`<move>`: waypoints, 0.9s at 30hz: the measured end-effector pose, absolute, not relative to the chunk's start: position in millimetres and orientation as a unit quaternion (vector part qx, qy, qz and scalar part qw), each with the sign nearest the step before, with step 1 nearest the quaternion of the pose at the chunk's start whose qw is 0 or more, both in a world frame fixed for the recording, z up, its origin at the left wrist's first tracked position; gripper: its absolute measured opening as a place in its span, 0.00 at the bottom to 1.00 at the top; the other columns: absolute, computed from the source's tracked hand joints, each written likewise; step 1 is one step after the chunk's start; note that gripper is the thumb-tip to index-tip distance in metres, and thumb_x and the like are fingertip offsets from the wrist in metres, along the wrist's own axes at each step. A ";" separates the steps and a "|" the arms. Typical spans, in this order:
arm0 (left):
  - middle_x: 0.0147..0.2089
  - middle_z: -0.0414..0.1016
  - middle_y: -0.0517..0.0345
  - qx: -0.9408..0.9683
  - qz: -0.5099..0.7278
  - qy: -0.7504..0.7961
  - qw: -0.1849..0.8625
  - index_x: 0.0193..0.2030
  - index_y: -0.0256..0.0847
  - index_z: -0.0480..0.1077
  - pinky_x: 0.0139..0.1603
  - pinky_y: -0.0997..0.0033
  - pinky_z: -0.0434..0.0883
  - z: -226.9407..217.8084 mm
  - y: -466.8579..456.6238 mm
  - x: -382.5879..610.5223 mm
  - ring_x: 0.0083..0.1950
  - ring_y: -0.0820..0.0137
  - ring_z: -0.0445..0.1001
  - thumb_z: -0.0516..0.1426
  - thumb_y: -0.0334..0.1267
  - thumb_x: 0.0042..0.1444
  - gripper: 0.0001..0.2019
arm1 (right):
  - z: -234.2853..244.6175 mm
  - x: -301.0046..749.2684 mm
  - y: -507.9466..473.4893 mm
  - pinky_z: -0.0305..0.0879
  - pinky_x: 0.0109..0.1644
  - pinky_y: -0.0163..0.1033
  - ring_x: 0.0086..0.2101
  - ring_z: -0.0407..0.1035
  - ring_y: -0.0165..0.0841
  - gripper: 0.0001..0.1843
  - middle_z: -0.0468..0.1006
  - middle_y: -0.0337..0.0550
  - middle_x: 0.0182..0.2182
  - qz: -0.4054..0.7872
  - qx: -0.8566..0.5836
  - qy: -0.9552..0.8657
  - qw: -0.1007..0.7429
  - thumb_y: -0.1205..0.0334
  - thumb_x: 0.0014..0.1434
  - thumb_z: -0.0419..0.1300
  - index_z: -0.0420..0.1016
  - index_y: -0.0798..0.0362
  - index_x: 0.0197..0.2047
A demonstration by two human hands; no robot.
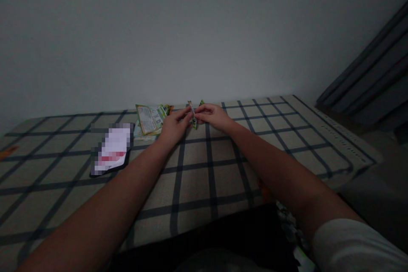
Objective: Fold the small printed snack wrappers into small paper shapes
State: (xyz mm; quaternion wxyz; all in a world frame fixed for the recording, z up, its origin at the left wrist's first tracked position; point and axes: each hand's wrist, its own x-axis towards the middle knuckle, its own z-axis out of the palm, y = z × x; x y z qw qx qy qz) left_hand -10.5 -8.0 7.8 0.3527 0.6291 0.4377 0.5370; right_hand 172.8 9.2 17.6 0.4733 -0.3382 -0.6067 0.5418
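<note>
Both my arms reach forward over a checked cloth [197, 178] in dim light. My left hand [174, 125] and my right hand [212, 115] meet at the far edge, fingers pinched on a small green and white packet [192, 114] held upright between them. Just left of my left hand, a pile of flat green printed packets [149, 119] lies on the cloth.
A dark-edged card with a blurred white face [112, 151] lies on the cloth to the left. A plain wall rises right behind the packets. Dark slanted slats [369, 80] stand at the right. A small orange thing [8, 151] shows at the far left edge.
</note>
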 end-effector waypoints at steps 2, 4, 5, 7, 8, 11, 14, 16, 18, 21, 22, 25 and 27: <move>0.54 0.83 0.46 0.616 0.533 0.429 0.390 0.53 0.40 0.82 0.46 0.57 0.80 8.1 -10.0 -8.6 0.50 0.54 0.81 0.68 0.50 0.51 0.24 | 17.8 173.4 8.5 0.77 0.41 0.33 0.37 0.77 0.29 0.10 0.82 0.41 0.36 0.545 -0.336 -0.603 0.476 0.66 0.53 0.72 0.77 0.54 0.38; 0.51 0.84 0.47 0.605 0.529 0.420 0.421 0.54 0.40 0.82 0.46 0.56 0.80 7.7 -10.7 -8.1 0.48 0.55 0.82 0.69 0.50 0.49 0.27 | 17.3 174.0 9.0 0.77 0.42 0.34 0.38 0.77 0.30 0.10 0.82 0.41 0.37 0.543 -0.340 -0.601 0.477 0.66 0.53 0.73 0.77 0.54 0.38; 0.50 0.84 0.47 0.604 0.525 0.418 0.429 0.55 0.40 0.81 0.47 0.56 0.79 7.5 -10.8 -8.2 0.48 0.55 0.82 0.70 0.49 0.48 0.28 | 16.8 174.2 9.7 0.77 0.42 0.34 0.38 0.77 0.30 0.11 0.82 0.41 0.37 0.542 -0.343 -0.601 0.478 0.66 0.52 0.73 0.77 0.54 0.38; 0.49 0.85 0.46 0.616 0.514 0.417 0.427 0.56 0.39 0.80 0.52 0.55 0.78 7.6 -10.7 -8.7 0.50 0.54 0.82 0.71 0.47 0.45 0.30 | 15.8 174.5 11.2 0.77 0.42 0.34 0.37 0.77 0.30 0.12 0.82 0.41 0.36 0.538 -0.343 -0.605 0.476 0.65 0.51 0.73 0.77 0.54 0.38; 0.49 0.85 0.46 0.625 0.511 0.415 0.420 0.57 0.39 0.80 0.54 0.55 0.77 7.9 -10.6 -8.9 0.51 0.54 0.82 0.71 0.46 0.44 0.31 | 15.5 174.6 11.8 0.77 0.42 0.34 0.37 0.77 0.30 0.12 0.82 0.41 0.35 0.537 -0.341 -0.608 0.476 0.65 0.51 0.74 0.78 0.54 0.38; 0.50 0.85 0.46 0.640 0.510 0.412 0.402 0.56 0.39 0.80 0.58 0.56 0.75 9.0 -10.3 -9.0 0.53 0.54 0.82 0.73 0.45 0.43 0.31 | 15.5 174.8 12.6 0.77 0.42 0.35 0.35 0.77 0.30 0.12 0.82 0.41 0.34 0.533 -0.340 -0.612 0.475 0.65 0.51 0.74 0.78 0.54 0.38; 0.44 0.85 0.48 0.636 0.508 0.420 0.401 0.55 0.40 0.80 0.52 0.58 0.78 8.6 -9.4 -9.3 0.48 0.55 0.83 0.73 0.47 0.44 0.30 | 16.0 174.8 12.3 0.78 0.41 0.35 0.35 0.77 0.30 0.11 0.82 0.42 0.35 0.528 -0.346 -0.606 0.484 0.65 0.52 0.73 0.78 0.54 0.37; 0.42 0.85 0.49 0.633 0.506 0.427 0.402 0.56 0.40 0.80 0.49 0.58 0.78 7.8 -8.7 -9.7 0.45 0.57 0.82 0.71 0.47 0.46 0.29 | 15.7 175.0 12.6 0.78 0.41 0.36 0.35 0.77 0.30 0.10 0.82 0.42 0.35 0.522 -0.350 -0.609 0.484 0.65 0.53 0.72 0.78 0.54 0.37; 0.45 0.85 0.48 0.629 0.510 0.426 0.403 0.57 0.39 0.80 0.50 0.58 0.78 7.3 -8.3 -9.8 0.45 0.58 0.82 0.70 0.47 0.48 0.29 | 14.8 175.7 13.5 0.78 0.41 0.35 0.35 0.76 0.29 0.09 0.81 0.41 0.34 0.511 -0.355 -0.619 0.480 0.64 0.54 0.71 0.77 0.54 0.38; 0.53 0.84 0.48 0.619 0.527 0.419 0.405 0.56 0.39 0.80 0.53 0.59 0.78 7.6 -8.1 -8.9 0.49 0.58 0.81 0.68 0.45 0.48 0.28 | 12.7 178.0 14.6 0.77 0.41 0.35 0.34 0.76 0.29 0.09 0.80 0.41 0.36 0.479 -0.354 -0.646 0.476 0.64 0.57 0.69 0.77 0.53 0.41; 0.54 0.83 0.48 0.615 0.531 0.419 0.404 0.56 0.39 0.80 0.53 0.59 0.78 7.6 -8.1 -8.5 0.51 0.58 0.81 0.68 0.45 0.47 0.27 | 11.9 179.1 14.8 0.77 0.41 0.35 0.35 0.76 0.29 0.11 0.80 0.41 0.36 0.464 -0.352 -0.660 0.474 0.65 0.57 0.69 0.78 0.52 0.44; 0.51 0.84 0.50 0.605 0.544 0.429 0.394 0.54 0.40 0.82 0.52 0.60 0.78 7.3 -7.9 -7.7 0.50 0.58 0.81 0.67 0.43 0.47 0.25 | 9.4 182.1 15.2 0.77 0.44 0.37 0.35 0.76 0.30 0.18 0.79 0.38 0.34 0.417 -0.355 -0.698 0.461 0.67 0.57 0.67 0.78 0.50 0.51; 0.46 0.85 0.52 0.596 0.549 0.440 0.387 0.52 0.41 0.83 0.49 0.62 0.78 7.3 -8.1 -7.7 0.47 0.59 0.81 0.66 0.40 0.47 0.23 | 7.1 183.2 16.6 0.77 0.47 0.38 0.35 0.76 0.30 0.20 0.78 0.37 0.34 0.400 -0.352 -0.712 0.457 0.69 0.57 0.65 0.78 0.49 0.54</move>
